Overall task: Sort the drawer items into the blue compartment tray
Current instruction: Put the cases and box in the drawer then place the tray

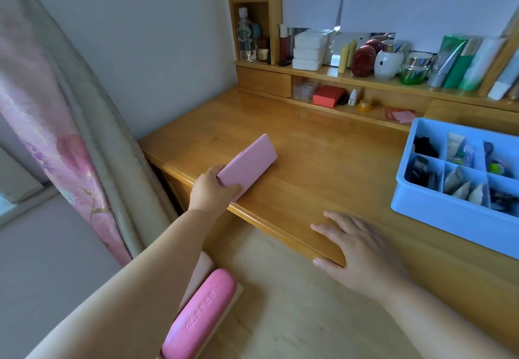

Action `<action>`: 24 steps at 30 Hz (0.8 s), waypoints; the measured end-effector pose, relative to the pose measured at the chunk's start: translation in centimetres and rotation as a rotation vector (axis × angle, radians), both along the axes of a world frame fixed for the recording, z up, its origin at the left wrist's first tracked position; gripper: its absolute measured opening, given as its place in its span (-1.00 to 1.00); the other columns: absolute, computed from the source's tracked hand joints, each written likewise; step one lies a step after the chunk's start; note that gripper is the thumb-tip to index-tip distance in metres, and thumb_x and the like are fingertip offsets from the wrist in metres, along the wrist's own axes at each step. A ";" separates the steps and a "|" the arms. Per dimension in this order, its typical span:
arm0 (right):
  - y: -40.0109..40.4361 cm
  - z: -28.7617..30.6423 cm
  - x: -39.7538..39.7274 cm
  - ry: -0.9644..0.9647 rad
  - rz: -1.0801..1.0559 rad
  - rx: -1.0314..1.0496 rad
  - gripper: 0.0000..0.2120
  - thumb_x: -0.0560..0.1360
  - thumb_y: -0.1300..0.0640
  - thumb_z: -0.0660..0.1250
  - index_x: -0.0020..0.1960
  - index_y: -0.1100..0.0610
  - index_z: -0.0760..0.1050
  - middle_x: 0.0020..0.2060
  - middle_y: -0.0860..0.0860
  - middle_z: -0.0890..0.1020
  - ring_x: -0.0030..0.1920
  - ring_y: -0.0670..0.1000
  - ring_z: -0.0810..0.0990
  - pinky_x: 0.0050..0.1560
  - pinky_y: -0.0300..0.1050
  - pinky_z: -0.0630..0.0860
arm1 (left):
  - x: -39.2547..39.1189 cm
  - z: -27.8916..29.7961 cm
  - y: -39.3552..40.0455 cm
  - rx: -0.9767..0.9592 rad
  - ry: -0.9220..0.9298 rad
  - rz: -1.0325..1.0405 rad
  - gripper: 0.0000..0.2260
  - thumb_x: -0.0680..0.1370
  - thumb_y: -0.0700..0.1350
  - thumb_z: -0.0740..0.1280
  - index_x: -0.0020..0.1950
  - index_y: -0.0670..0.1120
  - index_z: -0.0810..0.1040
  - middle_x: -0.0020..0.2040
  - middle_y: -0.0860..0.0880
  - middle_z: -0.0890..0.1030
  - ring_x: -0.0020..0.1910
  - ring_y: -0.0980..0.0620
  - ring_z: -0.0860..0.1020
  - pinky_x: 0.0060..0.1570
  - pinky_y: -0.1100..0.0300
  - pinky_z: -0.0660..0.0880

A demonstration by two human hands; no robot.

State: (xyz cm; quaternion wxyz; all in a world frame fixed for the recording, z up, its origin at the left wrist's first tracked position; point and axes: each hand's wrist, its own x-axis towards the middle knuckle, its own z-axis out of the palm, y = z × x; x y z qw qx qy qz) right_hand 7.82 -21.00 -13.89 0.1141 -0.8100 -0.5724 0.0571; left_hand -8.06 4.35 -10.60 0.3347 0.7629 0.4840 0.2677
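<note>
The wooden desk (309, 162) is filling the middle of the frame, and its open drawer (280, 302) is showing as a pale floor across the lower centre. The blue tray (449, 218) is sitting on the desk at the right edge of the frame, its compartments already being occupied by small sachets, tubes and dark items too small to be told apart.

A flat pink box (247, 166) is being gripped at its near end by the left hand (213, 187), left of centre, with the far end being rested on the desk top near the desk's left edge. A rounded pink case (199, 316) is lying in the drawer at the lower left, partly hidden by the left forearm. The right hand (362, 249) is being held flat and relaxed, fingers straight, over the desk's front edge; nothing is being held by it.

The step in hand is judged to be the lifting out of larger drawer items. Since the box looks too big for any compartment, it is probably being set aside. Next, the case would need to be reached for and a place for it decided.
</note>
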 end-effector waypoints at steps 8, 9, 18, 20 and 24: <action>0.1 0.1 -0.4 -0.068 -0.027 -0.024 -0.41 0.44 -0.33 0.19 0.44 -0.28 0.20 0.48 -0.20 0.16 0.44 -0.07 0.17 0.36 -0.19 0.14 | -14.6 1.7 -10.2 -0.389 -0.156 -0.513 -0.52 0.26 0.06 0.55 0.17 0.09 0.60 -0.02 -0.05 0.68 -0.06 0.01 0.66 -0.06 0.14 0.59; 0.1 0.1 -0.4 -0.069 -0.027 -0.025 -0.41 0.44 -0.33 0.18 0.44 -0.28 0.20 0.48 -0.19 0.16 0.44 -0.07 0.17 0.36 -0.19 0.15 | -15.5 1.2 -11.1 -0.385 -0.095 -0.521 -0.52 0.25 0.08 0.54 0.16 0.09 0.61 -0.03 -0.04 0.68 -0.07 0.02 0.65 -0.04 0.12 0.59; -0.2 -0.3 0.0 -0.074 -0.009 -0.026 -0.42 0.46 -0.36 0.10 0.45 -0.29 0.14 0.49 -0.19 0.13 0.45 -0.06 0.13 0.35 -0.13 0.20 | -6.4 -5.0 -14.3 0.120 0.506 -0.191 -0.62 0.37 0.11 0.34 0.17 0.11 0.48 -0.02 0.04 0.54 -0.08 0.01 0.55 -0.15 0.22 0.44; -0.2 -0.4 0.1 -0.067 -0.006 -0.023 -0.41 0.46 -0.37 0.09 0.45 -0.29 0.12 0.49 -0.20 0.12 0.45 -0.06 0.13 0.35 -0.13 0.21 | -4.2 -5.8 -13.1 0.179 0.603 -0.156 -0.58 0.43 0.16 0.30 0.23 0.04 0.42 0.05 0.00 0.54 0.00 -0.04 0.56 -0.08 0.15 0.43; -0.1 -0.5 0.3 -0.061 0.002 -0.001 -0.41 0.44 -0.38 0.08 0.45 -0.29 0.14 0.49 -0.20 0.13 0.45 -0.06 0.14 0.35 -0.14 0.20 | -1.0 -7.2 -11.5 0.325 0.844 -0.170 -0.46 0.46 0.25 0.24 0.26 -0.09 0.37 -0.05 -0.03 0.60 0.01 -0.09 0.53 0.09 0.07 0.30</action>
